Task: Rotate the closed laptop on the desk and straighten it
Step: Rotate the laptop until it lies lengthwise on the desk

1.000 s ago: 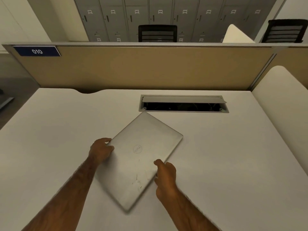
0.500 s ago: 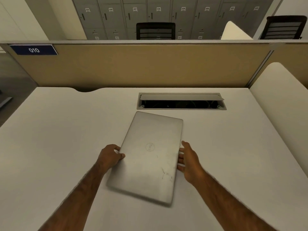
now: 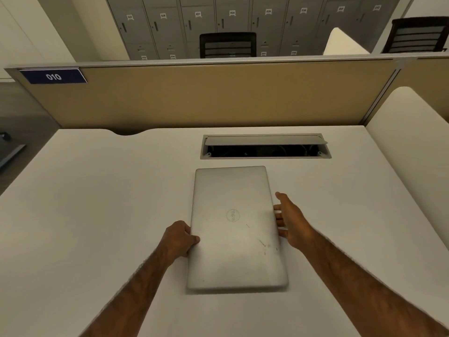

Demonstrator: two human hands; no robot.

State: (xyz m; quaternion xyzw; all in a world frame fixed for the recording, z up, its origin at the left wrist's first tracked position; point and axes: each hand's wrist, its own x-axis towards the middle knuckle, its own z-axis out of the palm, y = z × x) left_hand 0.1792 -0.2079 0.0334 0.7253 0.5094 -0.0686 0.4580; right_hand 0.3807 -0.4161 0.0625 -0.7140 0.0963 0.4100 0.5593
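A closed silver laptop [image 3: 235, 229] lies flat on the white desk [image 3: 97, 215], its long sides running away from me and its short edges parallel to the desk front. My left hand [image 3: 179, 239] grips its left long edge, thumb on the lid. My right hand [image 3: 290, 221] rests with spread fingers against the right long edge, fingertips touching the side.
An open cable tray [image 3: 264, 148] is recessed in the desk just beyond the laptop. A tan partition [image 3: 218, 98] with a blue "010" label [image 3: 53, 76] closes the back. A white side panel [image 3: 413, 147] stands at the right. Lockers and chairs are behind.
The laptop has turned clockwise from a diagonal lie to square with the desk. My right hand moved from its near corner up along the right edge and spread out.
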